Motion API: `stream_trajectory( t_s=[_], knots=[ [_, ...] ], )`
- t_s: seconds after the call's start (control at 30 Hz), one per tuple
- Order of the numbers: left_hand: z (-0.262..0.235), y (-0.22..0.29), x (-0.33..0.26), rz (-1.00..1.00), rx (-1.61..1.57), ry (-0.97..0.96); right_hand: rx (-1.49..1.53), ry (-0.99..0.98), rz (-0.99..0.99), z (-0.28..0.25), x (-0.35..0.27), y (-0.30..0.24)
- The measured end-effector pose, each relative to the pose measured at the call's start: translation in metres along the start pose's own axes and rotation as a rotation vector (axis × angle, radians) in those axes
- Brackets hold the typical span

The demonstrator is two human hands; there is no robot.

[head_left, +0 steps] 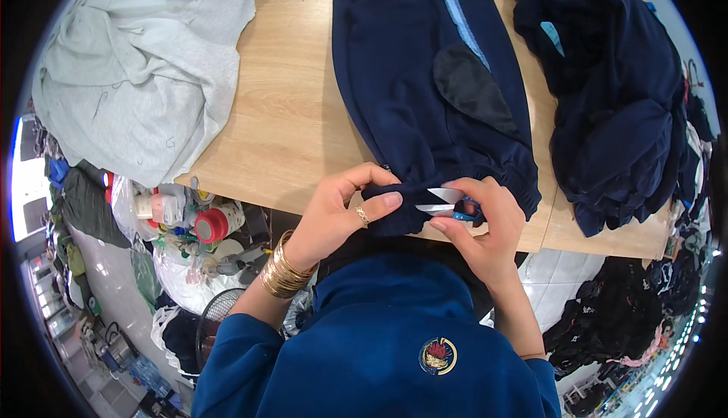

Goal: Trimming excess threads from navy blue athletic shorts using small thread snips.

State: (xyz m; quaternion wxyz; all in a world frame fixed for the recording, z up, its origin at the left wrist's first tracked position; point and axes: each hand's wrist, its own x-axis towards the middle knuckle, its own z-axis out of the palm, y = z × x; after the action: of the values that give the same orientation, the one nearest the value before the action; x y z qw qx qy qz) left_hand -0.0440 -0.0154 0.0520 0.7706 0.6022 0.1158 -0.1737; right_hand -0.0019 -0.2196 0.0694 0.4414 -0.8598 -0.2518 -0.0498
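Head view shows a wooden table (296,107) running across the upper half of the frame, its near edge just ahead of the person. A pale grey garment (136,69) lies heaped over the table's left end and hangs past the edge. A pile of dark navy clothing (614,107) covers the right end. Between them, a pair of navy trousers (409,77) lies flat with its long axis running from the far side of the table toward the person, a light blue stripe (464,16) along one leg and a black pocket lining (474,88) turned out on top. The gathered cuff (394,209) is the nearest part of the trousers and overhangs the near edge. The left hand (337,213) is clenched on this cuff, thumb on top and fingers beneath, pinching the fabric into a fold; a ring and gold bangles (284,270) are worn on that side. The right hand (485,224) grasps small thread snips (444,202) with a blue handle. The snips lie roughly crosswise to the trouser axis, blades pointing left toward the pinched fold, tips touching or just beside it. The right hand therefore works from the cuff's right; the left hand holds its left.
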Motion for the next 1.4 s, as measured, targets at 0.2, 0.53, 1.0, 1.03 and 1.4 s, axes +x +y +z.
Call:
stream_trajectory(
  t_s=[0.2,0.53,1.0,1.03,1.4],
  knots=[
    [0.008,0.005,0.0,0.134,0.049,-0.001,-0.233,-0.03,-0.148,-0.009,-0.006,0.003],
    [0.01,0.006,0.002,0.159,0.087,-0.035,-0.347,-0.001,-0.192,-0.014,-0.006,0.0],
    [0.008,0.009,0.003,0.036,-0.098,-0.163,-0.329,-0.016,-0.201,-0.019,-0.008,-0.003],
    [0.008,0.01,0.003,0.051,-0.101,-0.181,-0.286,-0.019,-0.174,-0.018,-0.009,-0.003],
    [0.01,0.011,0.001,0.035,-0.103,-0.152,-0.188,-0.041,-0.058,-0.024,-0.012,-0.007]
  ],
)
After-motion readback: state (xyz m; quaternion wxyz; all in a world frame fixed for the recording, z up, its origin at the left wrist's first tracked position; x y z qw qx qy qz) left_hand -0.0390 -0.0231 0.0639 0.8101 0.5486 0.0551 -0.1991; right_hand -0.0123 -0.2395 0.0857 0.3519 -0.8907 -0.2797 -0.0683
